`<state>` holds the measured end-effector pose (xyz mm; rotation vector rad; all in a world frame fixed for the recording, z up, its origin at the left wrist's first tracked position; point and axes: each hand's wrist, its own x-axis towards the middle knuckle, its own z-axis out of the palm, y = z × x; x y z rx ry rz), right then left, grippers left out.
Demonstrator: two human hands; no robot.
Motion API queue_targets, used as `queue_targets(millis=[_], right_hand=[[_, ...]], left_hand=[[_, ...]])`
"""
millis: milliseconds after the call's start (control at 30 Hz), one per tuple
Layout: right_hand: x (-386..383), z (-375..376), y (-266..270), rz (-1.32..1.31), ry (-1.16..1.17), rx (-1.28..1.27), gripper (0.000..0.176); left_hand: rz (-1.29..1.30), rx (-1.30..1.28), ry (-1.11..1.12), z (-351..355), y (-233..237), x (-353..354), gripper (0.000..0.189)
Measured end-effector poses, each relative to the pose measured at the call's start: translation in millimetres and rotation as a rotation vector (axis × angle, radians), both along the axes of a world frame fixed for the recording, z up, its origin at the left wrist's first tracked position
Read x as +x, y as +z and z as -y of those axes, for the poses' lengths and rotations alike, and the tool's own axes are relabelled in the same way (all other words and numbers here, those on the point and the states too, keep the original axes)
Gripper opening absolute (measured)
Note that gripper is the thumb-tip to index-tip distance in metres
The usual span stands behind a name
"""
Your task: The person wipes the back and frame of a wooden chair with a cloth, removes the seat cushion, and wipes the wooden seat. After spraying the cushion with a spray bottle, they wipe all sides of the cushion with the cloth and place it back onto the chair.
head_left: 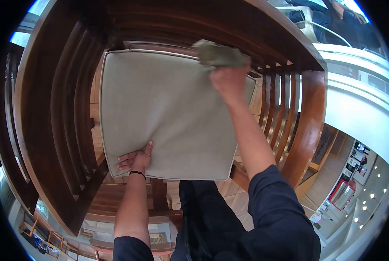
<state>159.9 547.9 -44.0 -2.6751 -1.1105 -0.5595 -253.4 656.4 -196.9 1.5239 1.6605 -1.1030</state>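
A square beige seat cushion point(172, 113) with piped edges lies in a dark wooden slatted armchair point(307, 126). My left hand point(137, 159) presses on the cushion's near left part, fingers spread, and creases run from it across the fabric. A dark band circles that wrist. At the far right corner of the cushion, my right hand point(231, 82) is closed on a crumpled greenish-grey cloth point(220, 54). The cloth is blurred by motion and lies over the cushion's back edge, close to the backrest slats. My right fingers are partly hidden by the cloth.
Slatted sides of the chair rise on the left and right, with a backrest point(159, 28) behind the cushion. Wooden floor shows around the seat. A person in dark clothes point(355, 26) is at the upper right, beyond a white ledge point(355, 100).
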Motion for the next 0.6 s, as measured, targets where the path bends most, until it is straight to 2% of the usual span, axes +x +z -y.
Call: queue_targets(millis=[100, 200, 267, 367, 400, 500, 600], right_hand=[[18, 66, 2, -0.074, -0.205, -0.12, 0.031], [15, 74, 1, 0.128, -0.208, -0.179, 0.029], [12, 77, -8, 0.093, -0.219, -0.167, 0.034], [-1, 71, -21, 0.136, -0.227, -0.116, 0.042], [-6, 68, -25, 0.167, -0.226, -0.094, 0.045], [-21, 69, -47, -0.001, -0.316, -0.135, 0.05], [-27, 72, -67, -0.112, -0.371, -0.049, 0.048]], left_hand=[[-0.143, 0.121, 0.028, 3, 23, 21, 0.171], [-0.036, 0.056, 0.067, 2, 10, 12, 0.171], [0.114, -0.043, 0.142, 0, -13, -6, 0.171], [0.219, -0.11, 0.181, -3, -20, -11, 0.171], [0.204, -0.099, 0.164, -3, -18, -9, 0.171], [0.1, -0.034, 0.102, -1, -4, 1, 0.17], [-0.046, 0.024, 0.077, -1, 27, 21, 0.169]])
